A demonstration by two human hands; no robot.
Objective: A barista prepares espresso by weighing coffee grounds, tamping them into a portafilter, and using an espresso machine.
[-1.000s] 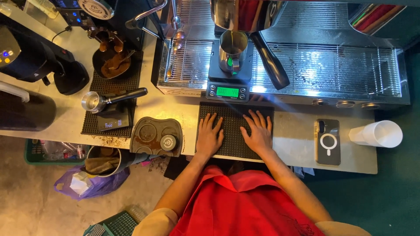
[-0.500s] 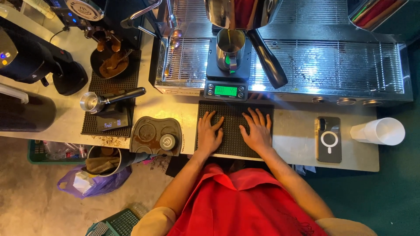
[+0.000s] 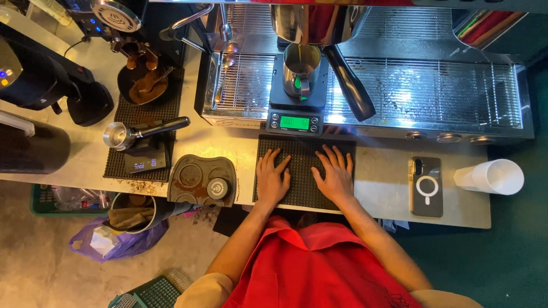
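Resting flat on the black rubber mat (image 3: 305,197), left hand (image 3: 270,179) and right hand (image 3: 335,178) are splaying fingers wide, gripping nothing. Steel pitcher (image 3: 301,68) is sitting on the green-display scale (image 3: 296,108) under the machine's spout, likely catching and weighing the pour.

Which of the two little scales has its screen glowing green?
The scale on the espresso machine's drip tray, carrying the small metal pitcher, just beyond the two hands. The other scale, on the left mat under the portafilter, shows only pale digits.
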